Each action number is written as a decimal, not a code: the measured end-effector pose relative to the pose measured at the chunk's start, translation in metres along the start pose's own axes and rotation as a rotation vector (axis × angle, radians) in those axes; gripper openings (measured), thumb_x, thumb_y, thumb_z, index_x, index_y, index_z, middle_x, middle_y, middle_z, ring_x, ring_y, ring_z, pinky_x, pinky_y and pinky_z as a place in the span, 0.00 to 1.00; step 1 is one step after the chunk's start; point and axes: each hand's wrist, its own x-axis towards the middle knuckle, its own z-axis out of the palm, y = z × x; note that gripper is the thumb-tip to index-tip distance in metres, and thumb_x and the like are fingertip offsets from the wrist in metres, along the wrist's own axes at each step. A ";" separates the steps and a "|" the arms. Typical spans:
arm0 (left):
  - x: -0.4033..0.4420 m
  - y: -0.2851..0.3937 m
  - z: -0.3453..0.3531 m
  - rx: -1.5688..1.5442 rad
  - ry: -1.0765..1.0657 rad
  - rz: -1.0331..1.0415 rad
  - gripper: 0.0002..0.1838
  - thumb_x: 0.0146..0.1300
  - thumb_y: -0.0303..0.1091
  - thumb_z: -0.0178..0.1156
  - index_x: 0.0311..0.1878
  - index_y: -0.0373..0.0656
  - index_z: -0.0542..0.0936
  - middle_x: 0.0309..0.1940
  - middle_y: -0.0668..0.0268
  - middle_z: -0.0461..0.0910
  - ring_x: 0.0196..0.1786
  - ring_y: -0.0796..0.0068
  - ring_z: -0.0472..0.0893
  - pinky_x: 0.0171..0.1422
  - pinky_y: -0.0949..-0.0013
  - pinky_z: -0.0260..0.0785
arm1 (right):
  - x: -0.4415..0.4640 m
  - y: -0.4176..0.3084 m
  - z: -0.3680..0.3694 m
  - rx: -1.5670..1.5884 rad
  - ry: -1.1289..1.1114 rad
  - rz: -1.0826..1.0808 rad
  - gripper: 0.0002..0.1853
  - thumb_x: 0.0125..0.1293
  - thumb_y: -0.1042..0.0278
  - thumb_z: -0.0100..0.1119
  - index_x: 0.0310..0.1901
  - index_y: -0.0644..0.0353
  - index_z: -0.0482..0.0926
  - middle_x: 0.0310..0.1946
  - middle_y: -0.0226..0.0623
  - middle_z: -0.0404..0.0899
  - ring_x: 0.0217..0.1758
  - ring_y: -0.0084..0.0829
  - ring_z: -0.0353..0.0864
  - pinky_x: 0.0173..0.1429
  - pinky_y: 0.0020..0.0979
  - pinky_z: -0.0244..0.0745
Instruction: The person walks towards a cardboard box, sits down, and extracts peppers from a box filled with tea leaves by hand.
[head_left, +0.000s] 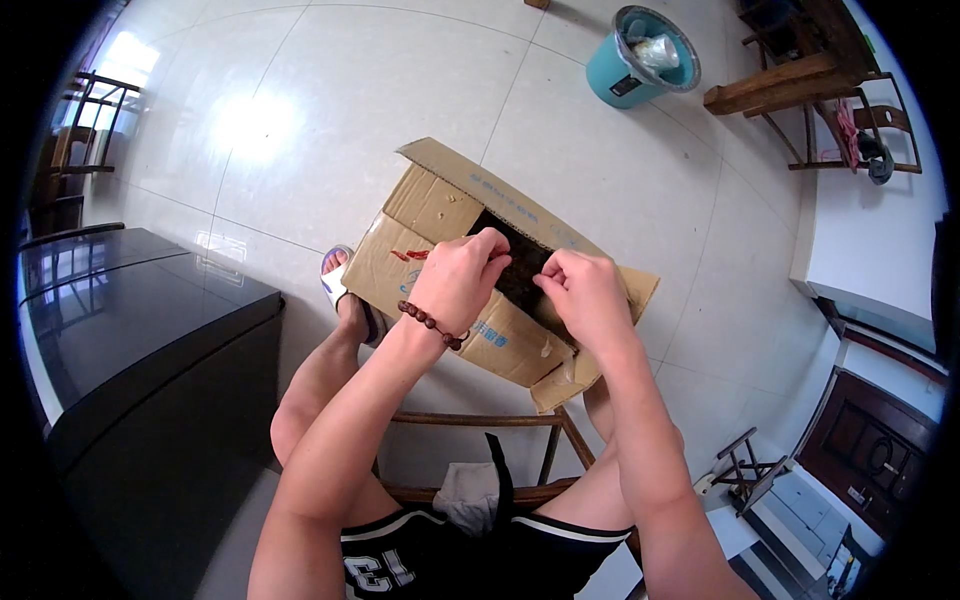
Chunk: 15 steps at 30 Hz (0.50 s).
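A brown cardboard box (pixel 425 207) stands open on the floor between my legs, its flaps spread and its inside dark. My left hand (pixel 465 278), with a beaded bracelet (pixel 430 320) at the wrist, is over the left side of the opening, thumb and fingertips pinched together. Over the right side of the opening is my right hand (pixel 583 297), its thumb and index finger also pressed together. What either hand pinches is too small to make out. Small red pieces (pixel 410 255) lie on the box's left flap.
A teal bin (pixel 622 78) with rubbish in it stands at the upper right, near wooden furniture (pixel 790 85). A black cabinet (pixel 165 350) is at the left. A wooden stool frame (pixel 480 420) shows between my legs, with a grey cloth (pixel 468 495).
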 end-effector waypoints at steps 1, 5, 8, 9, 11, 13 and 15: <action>0.000 0.001 0.000 0.005 -0.007 0.002 0.08 0.73 0.28 0.69 0.50 0.35 0.85 0.41 0.51 0.92 0.44 0.53 0.93 0.50 0.59 0.85 | 0.000 -0.002 -0.002 -0.061 -0.031 0.026 0.14 0.73 0.66 0.72 0.34 0.68 0.83 0.34 0.53 0.88 0.38 0.56 0.88 0.46 0.49 0.84; 0.001 -0.001 0.002 -0.029 0.001 -0.011 0.08 0.73 0.28 0.69 0.51 0.35 0.85 0.42 0.51 0.92 0.46 0.53 0.93 0.51 0.59 0.85 | 0.001 -0.002 -0.001 -0.114 -0.026 0.025 0.13 0.72 0.67 0.73 0.34 0.68 0.83 0.34 0.53 0.88 0.38 0.55 0.88 0.45 0.49 0.83; 0.000 -0.003 0.002 -0.063 0.021 0.008 0.08 0.73 0.27 0.69 0.51 0.36 0.85 0.43 0.51 0.93 0.47 0.53 0.93 0.52 0.59 0.85 | -0.001 0.000 0.001 -0.001 0.009 0.005 0.15 0.74 0.65 0.72 0.32 0.68 0.83 0.33 0.54 0.88 0.36 0.57 0.88 0.44 0.50 0.83; 0.000 -0.002 0.002 -0.044 0.016 0.012 0.08 0.73 0.27 0.69 0.51 0.35 0.85 0.43 0.51 0.92 0.46 0.53 0.93 0.52 0.59 0.85 | -0.001 0.000 0.000 -0.001 0.008 0.005 0.15 0.74 0.65 0.72 0.32 0.68 0.83 0.33 0.54 0.88 0.36 0.57 0.88 0.44 0.50 0.83; 0.000 -0.001 0.001 -0.025 0.010 0.015 0.08 0.72 0.27 0.69 0.51 0.35 0.85 0.43 0.51 0.92 0.46 0.53 0.93 0.52 0.59 0.85 | -0.001 0.001 -0.002 -0.032 -0.037 -0.014 0.15 0.74 0.65 0.72 0.33 0.69 0.83 0.33 0.54 0.88 0.37 0.57 0.88 0.44 0.50 0.83; 0.001 0.000 0.000 -0.046 -0.009 -0.016 0.08 0.72 0.27 0.69 0.51 0.35 0.85 0.41 0.51 0.92 0.44 0.54 0.93 0.50 0.59 0.85 | 0.000 0.000 -0.002 -0.089 -0.062 0.020 0.14 0.73 0.66 0.73 0.34 0.68 0.83 0.33 0.54 0.88 0.37 0.56 0.88 0.45 0.50 0.83; 0.001 -0.002 0.002 -0.046 0.001 -0.005 0.08 0.72 0.27 0.69 0.50 0.35 0.84 0.40 0.51 0.91 0.43 0.54 0.92 0.49 0.59 0.85 | 0.000 -0.001 -0.001 -0.145 -0.087 0.053 0.13 0.72 0.67 0.73 0.35 0.68 0.83 0.33 0.53 0.87 0.37 0.56 0.88 0.45 0.49 0.83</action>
